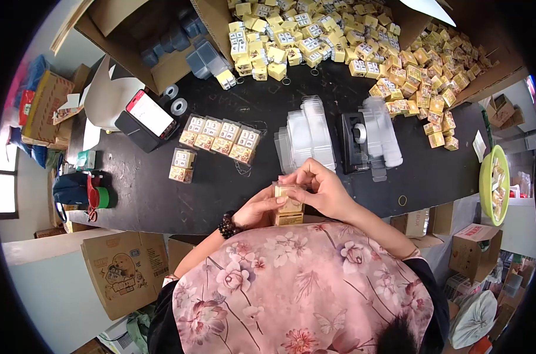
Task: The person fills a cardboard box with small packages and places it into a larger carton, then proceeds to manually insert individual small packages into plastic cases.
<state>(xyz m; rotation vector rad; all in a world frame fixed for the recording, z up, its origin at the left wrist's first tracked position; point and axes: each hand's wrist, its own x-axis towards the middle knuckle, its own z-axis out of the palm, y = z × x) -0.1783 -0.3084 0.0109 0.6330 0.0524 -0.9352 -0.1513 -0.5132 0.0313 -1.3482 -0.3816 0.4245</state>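
Close to my body, at the table's front edge, my left hand (257, 207) holds a small yellow printed box (289, 218) in a clear sleeve from its left side. My right hand (320, 190) pinches the top of the same box from the right, its fingers bent over the upper end. Up and to the left, a row of packed boxes (219, 139) with numbers on top lies on the black table (238, 200). One more packed box (181, 166) lies just below that row. Beyond my hands are stacks of clear plastic sleeves (308, 133).
A black tape dispenser (354, 144) stands beside more clear sleeves (383, 138). Heaps of small yellow boxes (315, 41) fill the back. A phone (151, 113) rests at the left near tape rolls (178, 106). Red scissors (93, 203) are at far left, a green basket (486, 189) at far right.
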